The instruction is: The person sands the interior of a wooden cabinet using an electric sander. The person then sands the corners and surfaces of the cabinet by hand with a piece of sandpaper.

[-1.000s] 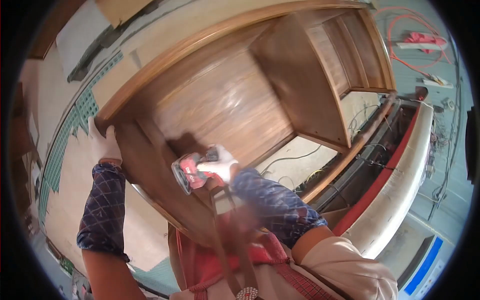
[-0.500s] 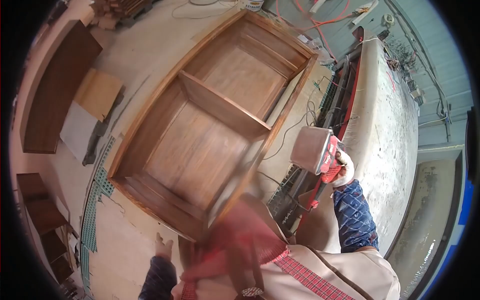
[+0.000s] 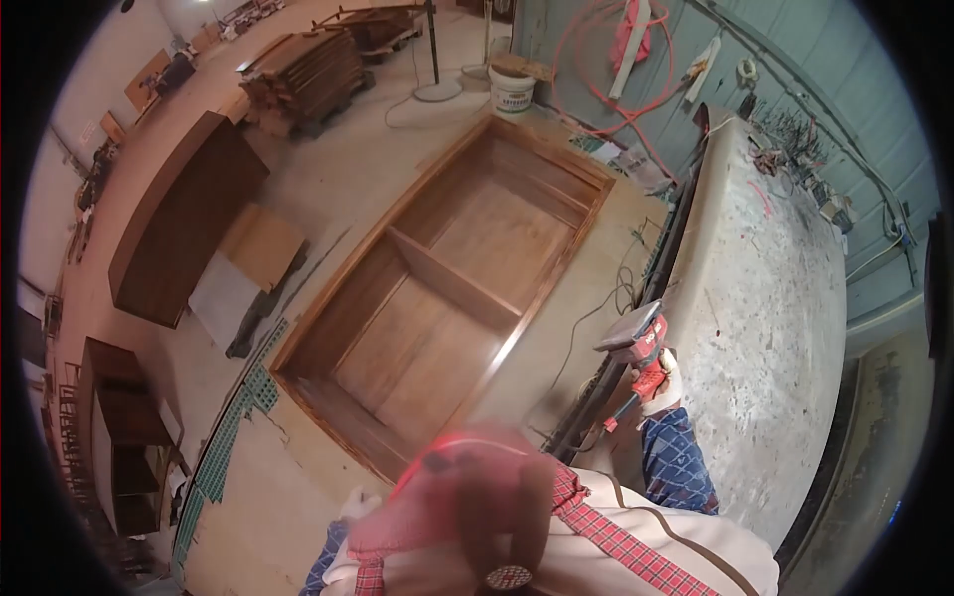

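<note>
A white bucket (image 3: pixel 513 93) with a dark band of label round it stands on the floor (image 3: pixel 378 169) at the far end of the wooden cabinet (image 3: pixel 447 288), and a flat pale board (image 3: pixel 260 245) lies left of that cabinet. I count one open cabinet lying on its back, split by one divider into two bays, a second, darker cabinet (image 3: pixel 179 223) further left, and one stack of planks (image 3: pixel 303 74) beyond. A red hose (image 3: pixel 596 50) hangs coiled on the blue wall.

My right hand (image 3: pixel 664 382) is closed in a full grip round the red handle of one electric sander (image 3: pixel 636 348), whose grey pad sits tilted just beside the near edge of the pale, spattered counter (image 3: pixel 765 328). A cord (image 3: pixel 586 338) trails on the floor beside it.

My left hand (image 3: pixel 356 505) shows only as a pale blur low down, beside the cabinet's near corner; I cannot tell its grip.
</note>
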`<action>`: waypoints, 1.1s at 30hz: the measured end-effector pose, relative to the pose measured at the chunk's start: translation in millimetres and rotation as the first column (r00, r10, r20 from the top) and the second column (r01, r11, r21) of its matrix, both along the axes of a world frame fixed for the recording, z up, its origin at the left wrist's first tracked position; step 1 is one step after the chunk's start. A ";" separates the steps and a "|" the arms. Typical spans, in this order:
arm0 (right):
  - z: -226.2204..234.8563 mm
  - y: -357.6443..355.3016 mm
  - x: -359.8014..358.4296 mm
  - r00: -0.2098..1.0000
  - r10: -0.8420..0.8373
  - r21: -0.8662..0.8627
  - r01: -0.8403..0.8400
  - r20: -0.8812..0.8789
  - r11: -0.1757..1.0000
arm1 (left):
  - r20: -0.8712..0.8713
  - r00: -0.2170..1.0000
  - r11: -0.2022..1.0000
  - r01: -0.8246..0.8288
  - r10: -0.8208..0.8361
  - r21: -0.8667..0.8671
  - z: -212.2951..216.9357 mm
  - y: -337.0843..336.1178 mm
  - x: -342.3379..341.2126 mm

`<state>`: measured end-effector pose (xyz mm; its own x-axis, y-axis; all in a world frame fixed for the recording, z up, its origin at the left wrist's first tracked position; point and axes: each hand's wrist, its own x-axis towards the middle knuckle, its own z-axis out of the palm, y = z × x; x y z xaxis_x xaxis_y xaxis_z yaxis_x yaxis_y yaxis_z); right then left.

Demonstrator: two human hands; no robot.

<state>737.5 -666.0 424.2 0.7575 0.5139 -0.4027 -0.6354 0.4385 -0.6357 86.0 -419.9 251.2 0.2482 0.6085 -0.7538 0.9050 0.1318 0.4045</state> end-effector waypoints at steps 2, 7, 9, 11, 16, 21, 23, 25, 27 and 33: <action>14.7 14.3 -4.5 1.000 -0.006 0.014 0.006 0.000 1.000 | 0.168 0.969 0.978 -0.196 0.183 0.065 109.9 10.2 70.0; 47.2 28.5 -30.4 0.991 0.134 0.083 -0.133 -0.007 0.988 | 0.323 0.908 0.964 -0.255 0.266 -0.077 56.8 4.9 71.7; 81.0 48.2 -50.2 0.998 0.059 0.033 -0.059 0.001 0.998 | 0.341 0.913 0.973 -0.192 0.224 -0.126 -78.4 -17.9 14.5; 66.5 53.4 -40.0 0.986 0.169 0.080 -0.168 0.001 0.983 | 0.329 0.927 0.976 -0.127 0.180 -0.176 -156.3 -44.1 -12.1; 51.8 74.4 -22.4 0.988 0.152 0.070 -0.149 -0.040 0.986 | 0.199 0.976 0.984 -0.056 0.089 -0.168 -115.2 -16.2 37.9; -17.7 128.6 58.3 0.900 0.422 0.148 -0.405 -0.109 0.902 | 0.389 0.912 0.977 0.053 -0.131 0.205 -28.9 -5.9 100.9; -16.4 162.4 83.9 0.882 0.455 0.146 -0.438 -0.119 0.887 | 0.421 0.890 0.923 -0.002 -0.174 0.384 28.9 4.2 157.0; -18.8 187.1 111.3 0.854 0.472 0.146 -0.449 -0.220 0.881 | 0.136 0.897 0.904 -0.428 0.421 0.024 56.6 1.4 220.9; -29.8 209.9 150.0 0.815 0.548 0.113 -0.536 -0.188 0.837 | 0.270 0.721 0.768 -0.619 0.638 -0.163 67.9 -10.2 278.9; -19.7 269.9 232.2 0.695 0.665 0.072 -0.675 -0.272 0.735 | 0.306 0.924 0.964 -0.260 0.231 0.056 -42.6 -88.0 318.7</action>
